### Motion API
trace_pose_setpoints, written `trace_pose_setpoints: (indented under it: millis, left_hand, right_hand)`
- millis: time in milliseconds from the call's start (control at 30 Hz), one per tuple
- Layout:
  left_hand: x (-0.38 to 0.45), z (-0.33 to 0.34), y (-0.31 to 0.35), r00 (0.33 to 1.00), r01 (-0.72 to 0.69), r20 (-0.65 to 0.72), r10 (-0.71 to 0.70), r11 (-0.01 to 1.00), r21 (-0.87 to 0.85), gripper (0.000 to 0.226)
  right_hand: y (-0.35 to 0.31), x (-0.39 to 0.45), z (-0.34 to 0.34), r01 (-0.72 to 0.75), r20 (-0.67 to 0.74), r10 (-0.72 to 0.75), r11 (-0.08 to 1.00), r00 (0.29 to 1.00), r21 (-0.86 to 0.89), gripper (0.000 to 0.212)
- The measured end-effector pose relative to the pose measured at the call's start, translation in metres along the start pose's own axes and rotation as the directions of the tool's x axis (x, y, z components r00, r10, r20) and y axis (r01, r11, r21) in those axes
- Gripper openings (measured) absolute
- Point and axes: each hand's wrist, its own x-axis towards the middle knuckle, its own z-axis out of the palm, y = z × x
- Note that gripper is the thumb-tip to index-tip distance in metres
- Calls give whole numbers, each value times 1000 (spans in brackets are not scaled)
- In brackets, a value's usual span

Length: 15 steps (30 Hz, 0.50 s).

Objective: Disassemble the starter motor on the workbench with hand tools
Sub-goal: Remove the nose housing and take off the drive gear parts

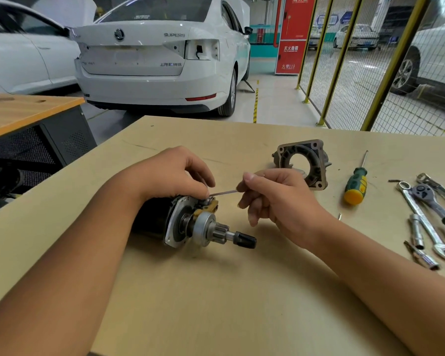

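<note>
The starter motor (190, 224) lies on its side on the workbench (216, 291), its pinion gear and black-tipped shaft pointing right. My left hand (175, 173) rests on top of the motor body, fingers curled at the end plate near the brown fork lever. My right hand (275, 199) pinches a thin metal rod (222, 193), a long through bolt, whose left end is at the motor's end plate under my left fingertips. The removed drive-end housing (302, 163) stands behind my right hand.
A green and yellow screwdriver (356, 181) lies right of the housing. Wrenches, a ratchet (432, 201) and sockets (416, 231) are spread along the right edge. A second bench (23, 111) stands at left. White cars and a yellow mesh fence are behind.
</note>
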Motion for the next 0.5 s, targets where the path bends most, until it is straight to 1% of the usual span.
trace_pose_setpoints:
  millis: [100,200,267,367,433,500]
  left_hand:
    - [0,-1,1,998,57,36,-57,998,23,27]
    - [2,0,2,999,49,18,-50,998,34,13]
    - [2,1,1,999,41,5,-41,998,45,13]
    - [2,-1,0,1000,9,-3,-9,999,43,14]
    - [0,-2,-1,999,-29,-45,30,999,22,14]
    - [-4,-5,-2,993,-66,-104,63,997,-31,10]
  right_hand:
    - [2,-1,2,7,-42,-7,1000,999,7,33]
    - [4,-2,5,34,-121,-31,999,992,22,33]
    - [5,-2,7,55,-165,-50,998,985,23,34]
    - [5,-5,12,81,-174,-87,996,981,-45,35]
    - [5,-7,15,90,-177,-107,991,978,-101,34]
    - [5,-8,18,95,-175,-122,983,977,-157,33]
